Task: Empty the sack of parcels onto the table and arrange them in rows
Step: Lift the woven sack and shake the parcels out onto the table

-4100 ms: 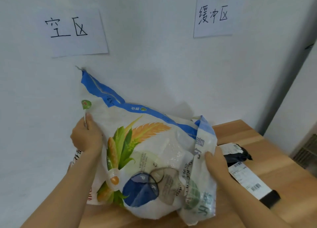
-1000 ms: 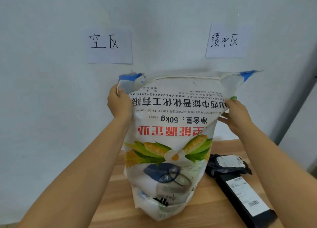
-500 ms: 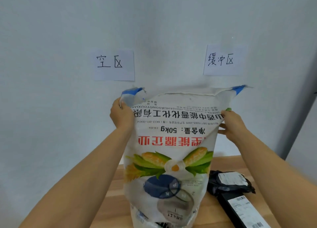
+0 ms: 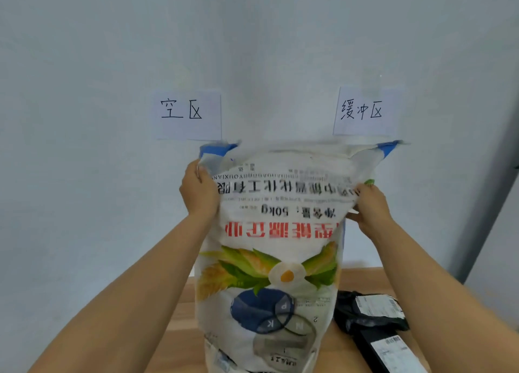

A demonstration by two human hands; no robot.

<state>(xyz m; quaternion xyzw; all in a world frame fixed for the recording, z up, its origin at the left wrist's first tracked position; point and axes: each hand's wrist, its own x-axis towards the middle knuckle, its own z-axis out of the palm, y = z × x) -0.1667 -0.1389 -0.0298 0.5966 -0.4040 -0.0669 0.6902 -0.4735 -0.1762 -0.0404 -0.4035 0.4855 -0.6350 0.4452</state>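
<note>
A white woven sack (image 4: 275, 249) with blue corners, corn pictures and upside-down print hangs inverted over the wooden table (image 4: 179, 330). My left hand (image 4: 198, 193) grips its upper left corner. My right hand (image 4: 370, 207) grips its upper right edge. The sack's mouth is below the frame and hidden. Two black parcels lie on the table at right: a crumpled one (image 4: 370, 311) with a white label, and a long flat one (image 4: 393, 353) in front of it.
A white wall rises right behind the table with two handwritten paper signs, one on the left (image 4: 186, 114) and one on the right (image 4: 363, 111). A grey corner strip (image 4: 483, 204) runs down at the far right.
From lying bunched on the table, the sack has been lifted by its bottom corners and turned upside down. Over the last second both hands raised it a little higher.
</note>
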